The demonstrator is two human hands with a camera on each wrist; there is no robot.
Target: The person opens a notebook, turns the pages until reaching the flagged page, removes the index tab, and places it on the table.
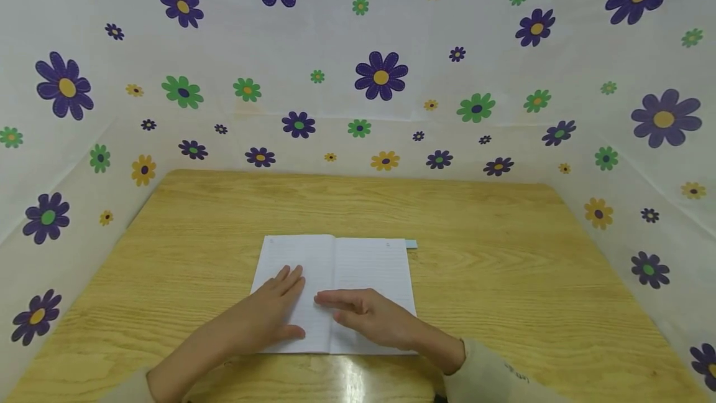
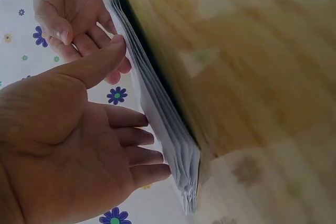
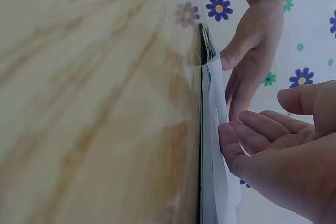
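An open notebook with blank lined pages lies flat on the wooden table. My left hand rests on its left page, fingers extended and thumb pointing toward the center fold. Over the right page my right hand is turned on its side, with its fingertips reaching across the fold to the left page. In the left wrist view, the left fingertips meet the paper beside the layered page edges. The right wrist view shows the right little finger against the page, the other fingers loosely bent with nothing between them.
A pale blue tab sticks out from the notebook's upper right edge. The wooden table extends around the notebook. White cloth printed with purple, green and yellow flowers encloses the table at the back and both sides.
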